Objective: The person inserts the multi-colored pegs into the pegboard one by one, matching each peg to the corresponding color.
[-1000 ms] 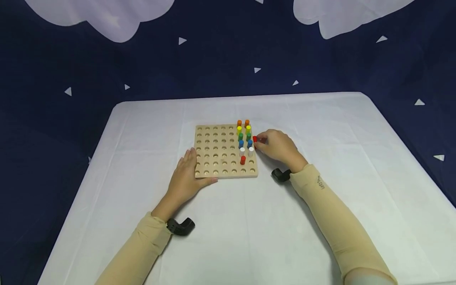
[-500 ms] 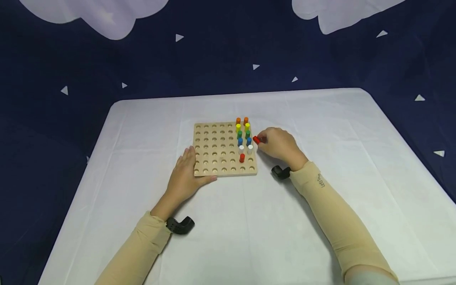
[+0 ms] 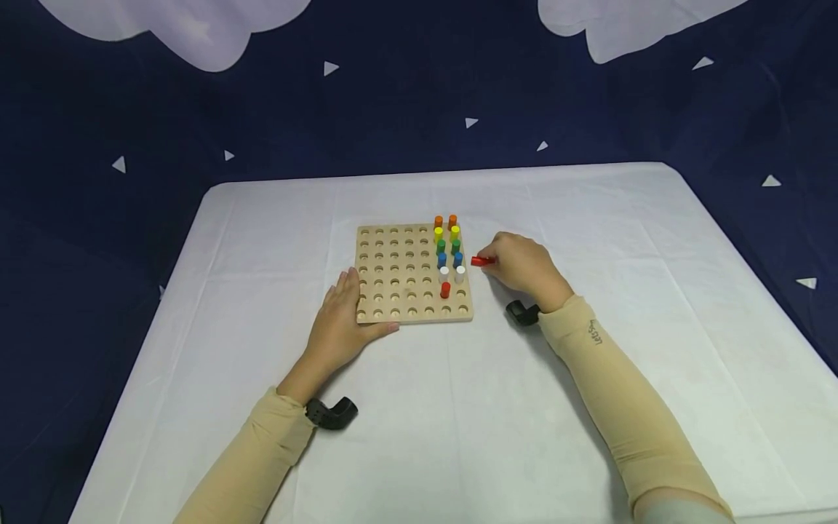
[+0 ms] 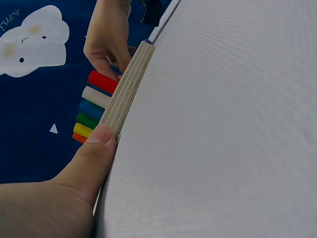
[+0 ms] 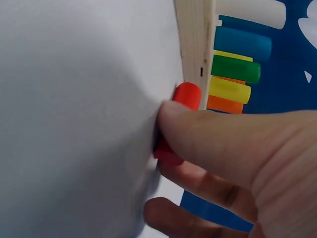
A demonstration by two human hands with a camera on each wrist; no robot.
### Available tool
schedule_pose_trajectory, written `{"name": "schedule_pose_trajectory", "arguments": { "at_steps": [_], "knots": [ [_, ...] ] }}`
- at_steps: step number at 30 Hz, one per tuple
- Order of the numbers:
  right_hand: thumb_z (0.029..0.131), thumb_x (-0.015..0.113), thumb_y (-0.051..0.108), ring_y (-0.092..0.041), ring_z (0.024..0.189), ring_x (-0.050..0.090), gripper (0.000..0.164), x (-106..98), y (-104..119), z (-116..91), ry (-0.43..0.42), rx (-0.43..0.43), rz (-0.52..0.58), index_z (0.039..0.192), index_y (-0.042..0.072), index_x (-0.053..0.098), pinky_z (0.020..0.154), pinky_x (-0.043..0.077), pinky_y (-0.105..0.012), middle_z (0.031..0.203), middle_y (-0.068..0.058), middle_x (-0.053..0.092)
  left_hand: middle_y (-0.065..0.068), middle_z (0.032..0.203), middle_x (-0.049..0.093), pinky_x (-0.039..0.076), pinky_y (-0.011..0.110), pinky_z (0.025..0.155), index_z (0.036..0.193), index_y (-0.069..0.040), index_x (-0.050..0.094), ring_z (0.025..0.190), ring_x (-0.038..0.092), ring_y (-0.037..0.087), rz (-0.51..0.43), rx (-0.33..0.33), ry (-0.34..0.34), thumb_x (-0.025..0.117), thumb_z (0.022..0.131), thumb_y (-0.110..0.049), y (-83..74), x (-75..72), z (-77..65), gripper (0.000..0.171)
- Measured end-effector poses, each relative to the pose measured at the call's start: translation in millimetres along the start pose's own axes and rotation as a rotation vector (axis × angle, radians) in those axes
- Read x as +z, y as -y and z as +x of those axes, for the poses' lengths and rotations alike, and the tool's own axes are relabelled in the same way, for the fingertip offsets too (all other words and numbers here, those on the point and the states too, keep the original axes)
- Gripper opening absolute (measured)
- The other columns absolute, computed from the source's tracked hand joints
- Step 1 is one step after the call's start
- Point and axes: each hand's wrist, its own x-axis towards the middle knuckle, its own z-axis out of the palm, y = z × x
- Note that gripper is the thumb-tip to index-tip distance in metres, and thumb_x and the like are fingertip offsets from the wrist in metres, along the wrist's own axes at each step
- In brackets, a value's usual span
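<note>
A wooden pegboard [image 3: 412, 276] with rows of round holes lies on the table. Along its right side stand two columns of pegs in orange, yellow, green, blue and white, with one upright red peg [image 3: 445, 290] in the left column nearer the person. My left hand [image 3: 337, 331] rests against the board's near left corner, fingers along the left side and thumb [image 4: 94, 153] against the near edge. Right of the board, my right hand [image 3: 520, 266] pinches another red peg [image 5: 187, 95], which lies almost level, close over the white cloth.
A white cloth [image 3: 589, 218] covers the table. Behind it hangs a dark blue curtain [image 3: 406, 87] with white clouds and triangles. Each wrist carries a black device, such as the left one [image 3: 332, 413].
The red peg in my right hand has turned from nearly upright to nearly level, and that hand has shifted slightly right, away from the board. My left hand stays against the board.
</note>
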Motion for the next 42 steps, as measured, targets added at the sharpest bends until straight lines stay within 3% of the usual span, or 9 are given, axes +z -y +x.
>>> {"name": "schedule_pose_trajectory", "arguments": {
  "at_steps": [5, 8, 13, 20, 32, 42],
  "knots": [
    [0.090, 0.075, 0.018, -0.024, 0.088, 0.064, 0.025, 2.4, -3.2, -0.3, -0.002, -0.029, 0.025, 0.114, 0.014, 0.077, 0.078, 0.055, -0.043, 0.104, -0.007, 0.072, 0.020, 0.165, 0.013, 0.009, 0.049, 0.128, 0.157, 0.004, 0.011, 0.155, 0.010, 0.033, -0.001, -0.001, -0.004, 0.078, 0.074, -0.063, 0.2, 0.7, -0.4, 0.126],
    [0.091, 0.074, 0.019, -0.023, 0.090, 0.063, 0.023, 2.4, -6.6, -2.4, -0.001, -0.040, 0.128, 0.113, 0.012, 0.076, 0.080, 0.053, -0.041, 0.107, -0.006, 0.072, 0.020, 0.165, 0.013, 0.009, 0.050, 0.128, 0.157, 0.005, 0.011, 0.155, 0.011, 0.034, -0.002, 0.005, -0.008, 0.078, 0.073, -0.062, 0.1, 0.6, 0.3, 0.126],
    [0.091, 0.073, 0.021, -0.021, 0.076, 0.058, 0.019, 0.1, -8.7, -7.4, -0.023, -0.036, 0.333, 0.109, 0.015, 0.072, 0.067, 0.048, -0.034, 0.108, -0.004, 0.072, 0.020, 0.165, 0.012, 0.008, 0.049, 0.128, 0.157, 0.004, 0.011, 0.155, 0.010, 0.033, -0.008, 0.007, -0.008, 0.078, 0.074, -0.062, 0.1, -0.1, 2.0, 0.126],
    [0.085, 0.079, 0.023, -0.020, 0.065, 0.052, 0.018, -6.3, 0.3, -16.6, -0.059, -0.035, 0.470, 0.099, 0.016, 0.071, 0.056, 0.044, -0.029, 0.106, -0.004, 0.073, 0.019, 0.165, 0.012, 0.008, 0.048, 0.128, 0.157, 0.004, 0.010, 0.155, 0.009, 0.033, 0.000, 0.003, 0.001, 0.077, 0.074, -0.063, 1.1, 0.1, 3.9, 0.126],
    [0.082, 0.082, 0.026, -0.019, 0.065, 0.054, 0.014, 0.6, 12.8, -25.4, 0.061, -0.081, 0.494, 0.091, 0.020, 0.073, 0.058, 0.044, -0.027, 0.092, 0.003, 0.073, 0.019, 0.165, 0.011, 0.008, 0.047, 0.128, 0.157, 0.004, 0.010, 0.155, 0.009, 0.032, 0.008, -0.002, 0.005, 0.077, 0.075, -0.062, 1.8, -0.7, 4.7, 0.125],
    [0.079, 0.085, 0.024, -0.019, 0.071, 0.053, 0.016, 9.6, 19.3, -25.4, 0.027, -0.161, 0.438, 0.089, 0.019, 0.075, 0.060, 0.045, -0.028, 0.093, 0.002, 0.070, 0.019, 0.165, 0.012, 0.008, 0.047, 0.128, 0.157, 0.005, 0.011, 0.155, 0.010, 0.033, 0.003, -0.002, -0.004, 0.078, 0.074, -0.062, 1.9, 1.2, 2.6, 0.126]
  ]
}}
